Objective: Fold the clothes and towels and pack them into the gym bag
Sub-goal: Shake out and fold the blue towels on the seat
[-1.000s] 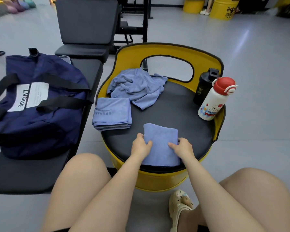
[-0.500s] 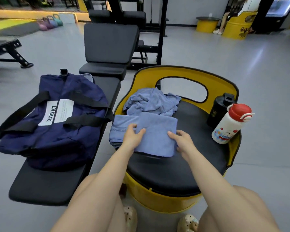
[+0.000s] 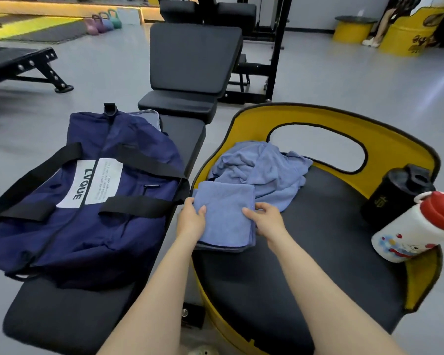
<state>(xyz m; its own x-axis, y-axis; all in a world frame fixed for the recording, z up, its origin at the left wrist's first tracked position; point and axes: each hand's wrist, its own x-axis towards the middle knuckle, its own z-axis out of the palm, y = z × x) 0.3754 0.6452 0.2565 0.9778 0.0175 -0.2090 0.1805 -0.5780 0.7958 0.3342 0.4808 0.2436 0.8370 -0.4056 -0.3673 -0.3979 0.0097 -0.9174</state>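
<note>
Lower folded towel (image 3: 224,248) mostly under top towel (image 3: 224,213)

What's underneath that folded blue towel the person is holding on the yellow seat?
Under the folded towel, held by the left hand and right hand, lie the edges of another folded blue towel. Most of that lower one is covered, so nothing more of it shows.

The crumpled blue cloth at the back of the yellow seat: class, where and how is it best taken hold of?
Probably pinch the crumpled blue cloth at its loose edge lying flat on the black cushion, coming from the front right; the folded towels block its left side.
</note>
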